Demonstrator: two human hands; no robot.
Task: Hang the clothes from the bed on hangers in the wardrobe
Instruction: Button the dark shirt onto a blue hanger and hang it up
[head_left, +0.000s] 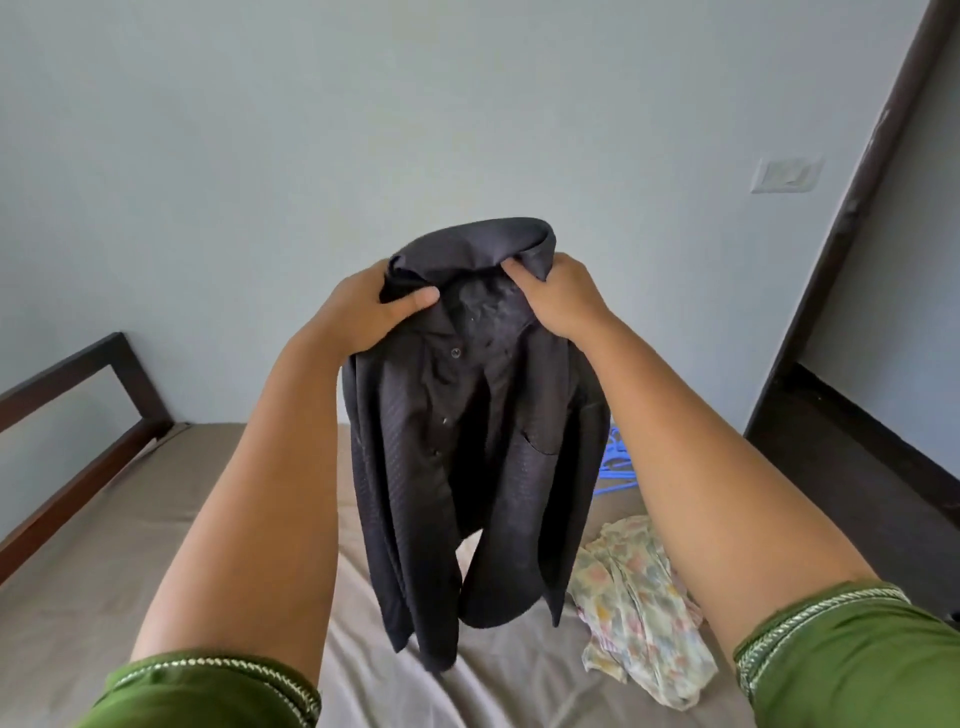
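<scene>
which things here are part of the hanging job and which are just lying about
Part of the job:
dark shirt, held up at the collar by the left hand and right hand
floral garment on the bed
blue hangers on the bed

Just there:
wall switch
bed frame

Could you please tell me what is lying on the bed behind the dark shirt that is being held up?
Blue hangers peek out past the dark shirt, lying on the bed; how many cannot be told, as the shirt covers the rest. A floral garment lies beside them, nearer the camera.
</scene>
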